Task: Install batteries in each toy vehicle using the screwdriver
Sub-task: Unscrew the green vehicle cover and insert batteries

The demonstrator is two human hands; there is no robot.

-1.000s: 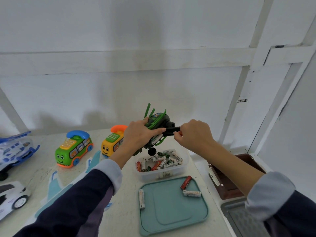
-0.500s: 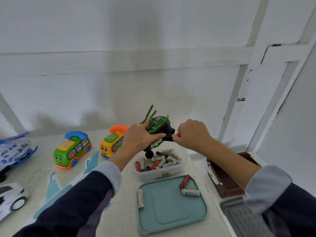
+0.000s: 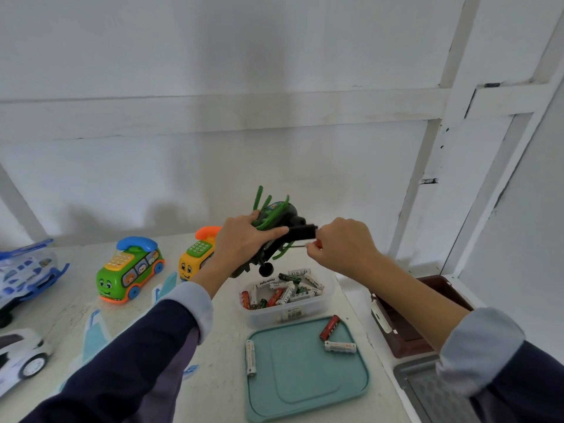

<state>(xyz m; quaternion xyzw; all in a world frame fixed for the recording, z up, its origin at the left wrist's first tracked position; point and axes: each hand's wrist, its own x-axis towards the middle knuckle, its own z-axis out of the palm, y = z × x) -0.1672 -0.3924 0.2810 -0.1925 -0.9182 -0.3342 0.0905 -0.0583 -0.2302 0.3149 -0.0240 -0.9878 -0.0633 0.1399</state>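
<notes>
My left hand [image 3: 244, 239] grips a black and green toy helicopter [image 3: 279, 213], tilted in the air above the clear battery tub [image 3: 328, 297]. My right hand [image 3: 345, 242] is closed round a screwdriver [image 3: 297, 246]. Only its thin dark shaft shows, pointing left at the toy's underside below a black boxy part [image 3: 302, 232]. The tub holds several loose batteries. On the teal lid [image 3: 305, 383] in front lie a white battery [image 3: 250, 358], a red battery [image 3: 329, 326] and another white battery [image 3: 339, 347].
A green phone bus [image 3: 129, 273] and a yellow phone bus [image 3: 195, 257] stand on the white table at the left. Further left are a blue-white helicopter [image 3: 24, 270] and a white car [image 3: 18, 355]. A brown box [image 3: 406, 325] and a grey tray [image 3: 427, 389] sit at the right edge.
My right hand was pressed up against the toy half a second ago and has drawn back slightly to the right, so the screwdriver shaft now shows. The left hand keeps its hold.
</notes>
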